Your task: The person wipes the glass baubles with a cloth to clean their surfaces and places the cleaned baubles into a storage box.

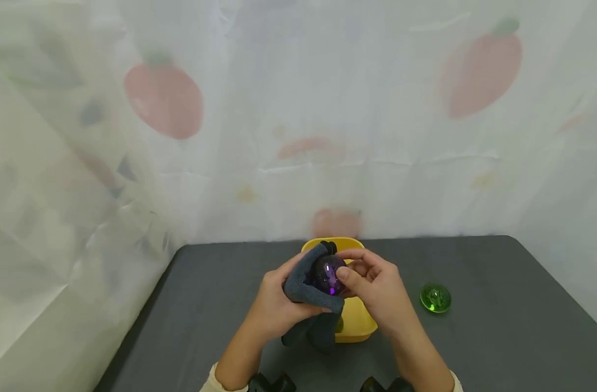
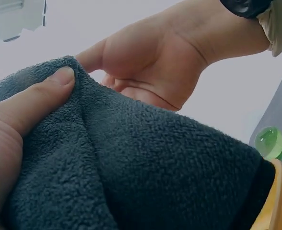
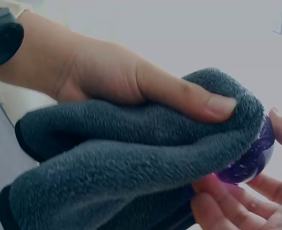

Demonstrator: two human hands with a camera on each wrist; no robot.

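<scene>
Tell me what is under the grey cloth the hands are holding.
The grey cloth wraps partly round a purple glass ball, held by the left hand and right hand. Below them sits a yellow bowl; its inside is mostly covered.

Two hands are in view: the left hand (image 1: 274, 307) low and just left of centre in the head view, the right hand (image 1: 377, 291) just right of centre. There is one dark grey cloth (image 1: 308, 291), wrapped by the left hand near the lower middle of the frame. There is one purple glass ball (image 1: 329, 274), seen between the cloth and the right hand's fingers (image 1: 349, 277). One yellow bowl (image 1: 357, 321) sits below the hands at centre. One green glass piece (image 1: 435, 298) lies to the lower right. One dark grey counter (image 1: 499, 326) fills the bottom of the frame, and one printed curtain (image 1: 298, 109) covers the upper part.
</scene>
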